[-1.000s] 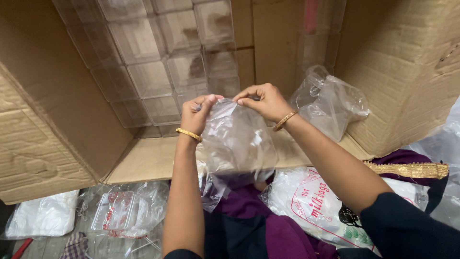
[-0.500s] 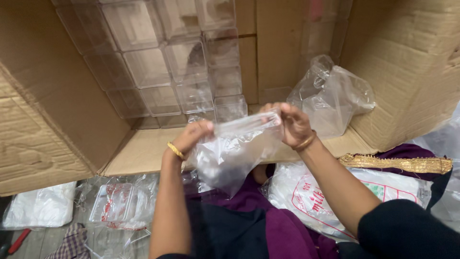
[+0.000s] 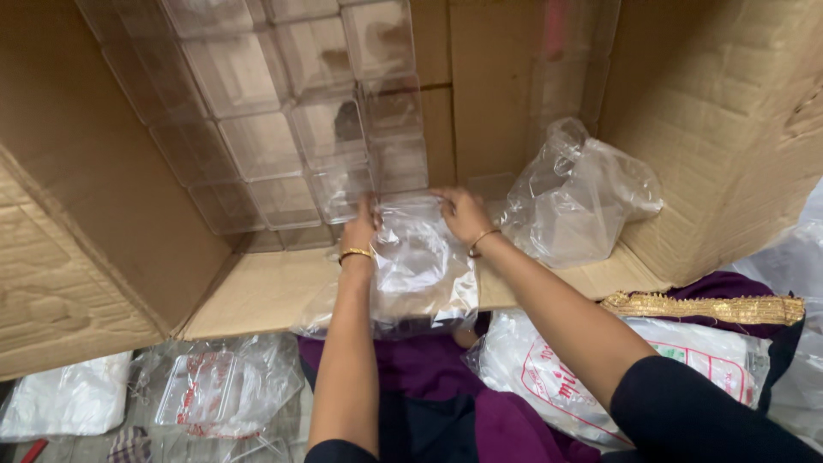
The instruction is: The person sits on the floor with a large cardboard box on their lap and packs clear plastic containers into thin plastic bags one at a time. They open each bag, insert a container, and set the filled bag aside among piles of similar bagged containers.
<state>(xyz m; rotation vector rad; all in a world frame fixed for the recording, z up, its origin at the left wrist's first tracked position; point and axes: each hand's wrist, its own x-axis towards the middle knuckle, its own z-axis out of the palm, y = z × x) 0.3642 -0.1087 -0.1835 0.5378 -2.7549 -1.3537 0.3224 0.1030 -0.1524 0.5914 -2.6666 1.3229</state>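
Observation:
Both my hands reach into a large cardboard carton [image 3: 111, 223] lying on its side. My left hand [image 3: 362, 225] and my right hand [image 3: 461, 211] pinch the top corners of a clear plastic bag [image 3: 420, 270] with a clear box inside it. The bag hangs over the carton's lower flap, just in front of stacked clear plastic boxes [image 3: 283, 120] that fill the carton's back left. Each wrist carries a gold bangle.
A crumpled clear bag [image 3: 579, 201] lies inside the carton on the right. Below the flap are bagged clear containers [image 3: 210, 394], a white packet [image 3: 64, 403], a white printed sack [image 3: 549, 377] and purple cloth with gold trim [image 3: 703, 304].
My hands have moved forward and down into the carton with the bag, from chest height to the foot of the stacked boxes. The bag now hangs flatter between them.

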